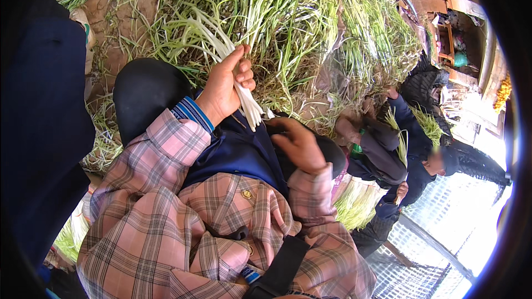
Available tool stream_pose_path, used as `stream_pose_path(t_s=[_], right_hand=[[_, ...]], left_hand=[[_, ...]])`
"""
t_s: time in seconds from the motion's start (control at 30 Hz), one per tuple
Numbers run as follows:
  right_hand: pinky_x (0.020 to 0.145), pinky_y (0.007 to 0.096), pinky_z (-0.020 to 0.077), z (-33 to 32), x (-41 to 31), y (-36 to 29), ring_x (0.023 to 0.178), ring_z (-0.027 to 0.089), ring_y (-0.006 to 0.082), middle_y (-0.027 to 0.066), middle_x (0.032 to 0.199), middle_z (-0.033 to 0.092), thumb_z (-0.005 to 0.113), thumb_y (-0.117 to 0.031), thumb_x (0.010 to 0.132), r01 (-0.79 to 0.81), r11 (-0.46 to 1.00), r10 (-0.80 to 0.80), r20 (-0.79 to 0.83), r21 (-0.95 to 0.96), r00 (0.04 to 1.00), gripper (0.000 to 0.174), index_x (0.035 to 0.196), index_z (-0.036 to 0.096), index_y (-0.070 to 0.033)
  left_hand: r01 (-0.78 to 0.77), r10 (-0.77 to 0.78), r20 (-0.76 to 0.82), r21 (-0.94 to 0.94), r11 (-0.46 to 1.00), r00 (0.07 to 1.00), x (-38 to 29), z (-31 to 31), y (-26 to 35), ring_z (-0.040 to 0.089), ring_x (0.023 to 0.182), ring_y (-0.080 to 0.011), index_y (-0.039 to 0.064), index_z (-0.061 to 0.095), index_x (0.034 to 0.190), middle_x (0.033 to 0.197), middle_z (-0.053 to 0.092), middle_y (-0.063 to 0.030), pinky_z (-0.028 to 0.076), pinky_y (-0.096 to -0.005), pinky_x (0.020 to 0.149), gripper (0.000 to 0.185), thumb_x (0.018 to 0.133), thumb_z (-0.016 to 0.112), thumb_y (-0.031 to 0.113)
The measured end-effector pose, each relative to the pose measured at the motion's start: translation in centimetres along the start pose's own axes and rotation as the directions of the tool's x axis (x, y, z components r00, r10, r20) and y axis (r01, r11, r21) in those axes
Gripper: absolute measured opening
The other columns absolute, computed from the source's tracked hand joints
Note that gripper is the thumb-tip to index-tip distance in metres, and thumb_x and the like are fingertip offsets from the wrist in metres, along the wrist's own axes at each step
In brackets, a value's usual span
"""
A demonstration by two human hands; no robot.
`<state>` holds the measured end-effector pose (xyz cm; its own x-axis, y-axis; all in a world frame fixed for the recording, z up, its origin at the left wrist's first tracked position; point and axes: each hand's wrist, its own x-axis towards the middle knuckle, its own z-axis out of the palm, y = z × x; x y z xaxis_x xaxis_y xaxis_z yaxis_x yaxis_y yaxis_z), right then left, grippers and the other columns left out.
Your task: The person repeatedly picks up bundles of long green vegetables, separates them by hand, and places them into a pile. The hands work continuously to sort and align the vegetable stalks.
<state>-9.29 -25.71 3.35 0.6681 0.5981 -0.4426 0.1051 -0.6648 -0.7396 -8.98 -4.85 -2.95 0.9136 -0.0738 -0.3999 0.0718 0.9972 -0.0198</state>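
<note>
My left hand (232,79) is closed around a bunch of scallion-like stalks (249,106). Their white ends point down towards my lap, and the pale green leaves fan out above my thumb. To the right of the white ends is my right hand (301,143), blurred, with its fingers apart and nothing visible held in them. A small white scrap (269,113) lies by its fingertips. Beyond my knees spreads a large heap of green stalks (270,20), with tangled leaves and brownish, dry bits along its near side.
Another person (415,174) sits at the right, holding a few stalks (401,141). A dark-clothed leg (50,91) stands close at my left. Bundled pale stalks (359,201) lie beside my right side. Loose leaves litter the brown ground (102,8). Mesh netting (444,224) hangs at lower right.
</note>
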Motion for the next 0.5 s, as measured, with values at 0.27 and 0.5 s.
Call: stream_pose_path(t_s=[0.27, 0.5], right_hand=[[0.068, 0.0344, 0.0431, 4.6, 5.2, 5.3, 0.066, 0.055, 0.0244, 0.0153, 0.074, 0.055, 0.048, -0.021, 0.080, 0.189, 0.843, -0.204, 0.026, -0.504, 0.979, 0.026, 0.098, 0.048, -0.003], [0.063, 0.0303, 0.0437, -0.3, 8.7, 2.9, 0.067, 0.057, 0.0201, 0.0132, 0.079, 0.057, 0.056, -0.015, 0.072, -0.098, 0.993, 0.078, -0.264, -0.066, 0.961, 0.029, 0.100, 0.052, -0.007]], left_hand=[[-0.181, 0.159, 0.090, 0.355, 0.917, 0.983, -0.8, 1.7, -0.1, 0.036, 0.046, -0.0065, 0.005, 0.049, 0.094, 0.053, 0.033, 0.0046, 0.038, -0.0213, 0.045, 0.021, 0.086, 0.044, 0.023], [-0.264, 0.221, 0.148, 0.432, 0.862, 0.964, -0.6, 1.9, 1.6, 0.054, 0.064, -0.0142, 0.004, 0.049, 0.096, 0.065, 0.047, -0.0015, 0.044, -0.0231, 0.057, 0.020, 0.084, 0.047, 0.020]])
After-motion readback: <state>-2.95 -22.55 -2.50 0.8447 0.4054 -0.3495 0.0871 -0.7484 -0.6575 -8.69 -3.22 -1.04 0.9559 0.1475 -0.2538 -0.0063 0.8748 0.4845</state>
